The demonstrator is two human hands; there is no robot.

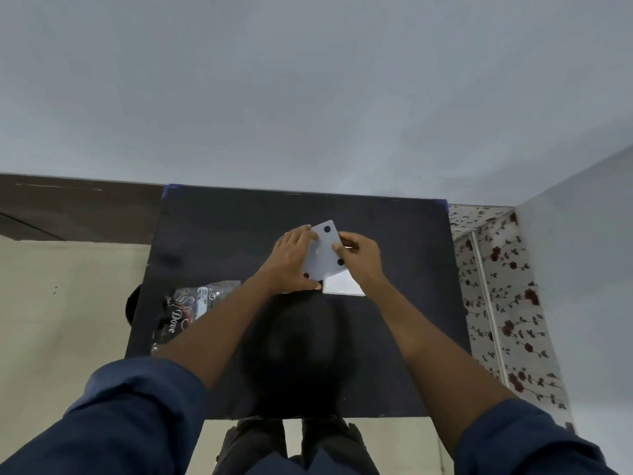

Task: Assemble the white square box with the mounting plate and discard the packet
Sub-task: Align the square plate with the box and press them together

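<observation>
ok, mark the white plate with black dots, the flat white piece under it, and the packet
white plate [323, 250], head view, on its bare middle face
flat white piece [343, 285], head view, on its exposed near part
packet [191, 308], head view, on its printed clear front

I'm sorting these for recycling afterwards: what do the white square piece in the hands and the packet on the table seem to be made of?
The white square piece looks like rigid matte plastic: flat, evenly pale, rounded corners, with dark round holes. The packet looks like thin clear glossy plastic film: it is crinkled, catches highlights and carries printed lettering. Neither can be confirmed from this view.
</observation>
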